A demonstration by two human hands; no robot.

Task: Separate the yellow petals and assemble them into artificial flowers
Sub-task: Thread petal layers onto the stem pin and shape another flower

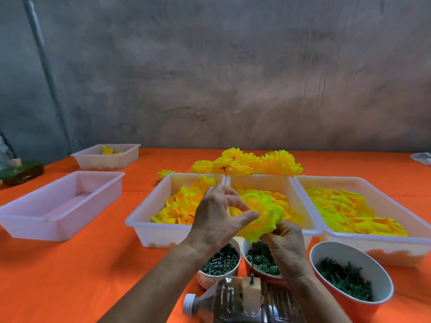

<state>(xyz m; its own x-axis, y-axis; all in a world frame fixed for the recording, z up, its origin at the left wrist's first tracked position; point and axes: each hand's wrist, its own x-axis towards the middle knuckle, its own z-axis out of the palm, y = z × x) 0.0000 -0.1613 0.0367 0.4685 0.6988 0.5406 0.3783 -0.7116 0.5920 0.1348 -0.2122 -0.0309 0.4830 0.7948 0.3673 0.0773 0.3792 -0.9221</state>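
A yellow half-built flower (263,217) hangs over the middle white tray (300,206). My right hand (285,245) grips it from below, fingers curled at its base. My left hand (218,217) pinches its left edge between thumb and fingers. Loose yellow petals fill the left tray (149,217), the middle tray and the right tray (363,208). Finished yellow flowers (249,163) lie in a heap behind the trays.
An orange cloth (81,271) covers the table. An empty white tray (58,206) sits at left, a smaller one (107,157) behind it. Three cups of green parts (221,262) (263,262) (349,273) stand near me. A clear plastic bottle (235,301) lies at the front edge.
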